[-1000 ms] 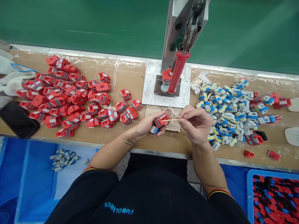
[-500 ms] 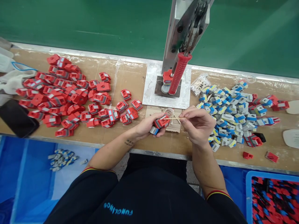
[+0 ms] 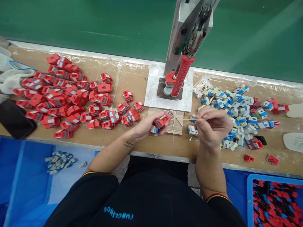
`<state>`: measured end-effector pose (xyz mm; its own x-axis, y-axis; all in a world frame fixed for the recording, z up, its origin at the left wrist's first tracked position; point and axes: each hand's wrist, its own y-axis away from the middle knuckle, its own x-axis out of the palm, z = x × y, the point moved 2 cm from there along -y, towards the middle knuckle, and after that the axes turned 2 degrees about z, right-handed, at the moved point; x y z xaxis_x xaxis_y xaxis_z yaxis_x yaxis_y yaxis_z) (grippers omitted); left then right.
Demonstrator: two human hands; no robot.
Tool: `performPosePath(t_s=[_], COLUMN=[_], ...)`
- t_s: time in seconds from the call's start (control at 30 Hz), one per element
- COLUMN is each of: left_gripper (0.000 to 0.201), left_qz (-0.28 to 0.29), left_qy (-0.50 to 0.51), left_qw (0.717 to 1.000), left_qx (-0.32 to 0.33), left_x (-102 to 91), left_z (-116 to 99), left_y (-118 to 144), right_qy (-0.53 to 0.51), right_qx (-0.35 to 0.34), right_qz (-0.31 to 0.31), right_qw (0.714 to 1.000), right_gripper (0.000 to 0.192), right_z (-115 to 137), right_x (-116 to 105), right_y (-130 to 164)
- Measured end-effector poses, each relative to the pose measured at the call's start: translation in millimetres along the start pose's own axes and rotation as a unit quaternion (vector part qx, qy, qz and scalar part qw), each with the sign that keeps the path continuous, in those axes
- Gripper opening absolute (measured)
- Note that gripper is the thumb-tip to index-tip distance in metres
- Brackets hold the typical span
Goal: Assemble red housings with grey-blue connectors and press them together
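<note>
Firmly around red part (image 3: 161, 121) (left hand (image 3: 146, 126))

Red at one side, blue and grey at the other, on a tan desk (image 3: 132, 71) against a green backdrop (image 3: 94, 22).

The pile of toy shells (image 3: 59, 94) is bright red with grey and white panels; the toy piece (image 3: 161, 122) in the left hand (image 3: 146, 126) is red over grey and blue. The stick (image 3: 189, 119) is pale tan. The pile of small parts (image 3: 239, 110) mixes blue, grey, white and yellow, with some red among them. The press handle (image 3: 181, 75) is ribbed red on a silver-grey column (image 3: 187, 28). The bins (image 3: 251, 195) are blue; the shirt (image 3: 142, 201) is black with turquoise lettering and red-yellow cuff stripes.
</note>
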<state>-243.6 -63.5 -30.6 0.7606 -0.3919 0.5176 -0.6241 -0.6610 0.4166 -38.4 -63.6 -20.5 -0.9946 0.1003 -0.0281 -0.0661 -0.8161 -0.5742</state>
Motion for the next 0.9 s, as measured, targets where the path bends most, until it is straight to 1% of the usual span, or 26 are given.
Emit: performPosePath(t_s=[0.03, 0.1, 0.17, 0.2, 0.3, 0.37, 0.4, 0.47, 0.57, 0.63, 0.67, 0.73, 0.8, 0.9], left_gripper=[0.049, 0.047, 0.045, 0.043, 0.036, 0.034, 0.034, 0.038, 0.047, 0.051, 0.051, 0.05, 0.047, 0.047], left_qz=[-0.015, -0.044, -0.068, -0.078, -0.103, -0.109, -0.11, -0.115, -0.131, -0.131, -0.129, -0.131, -0.128, -0.108], left_qy=[0.01, 0.027, 0.036, 0.041, 0.058, 0.06, 0.055, 0.033, -0.03, -0.091, -0.127, -0.195, -0.248, -0.279], left_qw=[1.0, 0.998, 0.995, 0.994, 0.989, 0.987, 0.988, 0.989, 0.985, 0.978, 0.972, 0.956, 0.94, 0.935], left_qx=[0.01, 0.037, 0.061, 0.07, 0.093, 0.097, 0.094, 0.09, 0.111, 0.136, 0.15, 0.177, 0.195, 0.19], left_x=[-1.9, -5.8, -9.1, -10.3, -12.1, -12.2, -12.2, -12.5, -13.1, -12.0, -10.9, -8.4, -6.0, -4.1], left_z=[-3, -8, -12, -13, -14, -13, -13, -11, -8, -8, -8, -8, -9, -9], left_y=[0, 1, 1, 1, 1, 1, 1, 1, 1, 1, 2, 3, 4, 5], right_qy=[0.019, 0.082, 0.148, 0.173, 0.207, 0.213, 0.212, 0.197, 0.12, 0.045, 0.012, -0.035, -0.064, -0.102], right_qx=[0.004, 0.02, 0.029, 0.028, 0.02, 0.021, 0.024, 0.03, 0.039, 0.038, 0.039, 0.047, 0.061, 0.079], right_qz=[0.013, 0.076, 0.148, 0.175, 0.223, 0.237, 0.233, 0.2, 0.101, 0.04, 0.022, 0.02, 0.043, 0.07], right_qw=[1.0, 0.994, 0.977, 0.969, 0.952, 0.948, 0.949, 0.959, 0.987, 0.997, 0.999, 0.998, 0.995, 0.989], right_gripper=[0.013, 0.011, 0.01, 0.011, 0.012, 0.012, 0.012, 0.01, 0.009, 0.017, 0.022, 0.027, 0.026, 0.02], right_z=[-1, -5, -13, -17, -29, -32, -32, -28, -18, -13, -11, -9, -8, -7], right_x=[-3, -5, -2, 0, 9, 11, 11, 9, 5, 5, 7, 12, 17, 22], right_y=[-1, -3, -2, -2, 2, 3, 3, 3, 1, 1, 2, 3, 5, 7])
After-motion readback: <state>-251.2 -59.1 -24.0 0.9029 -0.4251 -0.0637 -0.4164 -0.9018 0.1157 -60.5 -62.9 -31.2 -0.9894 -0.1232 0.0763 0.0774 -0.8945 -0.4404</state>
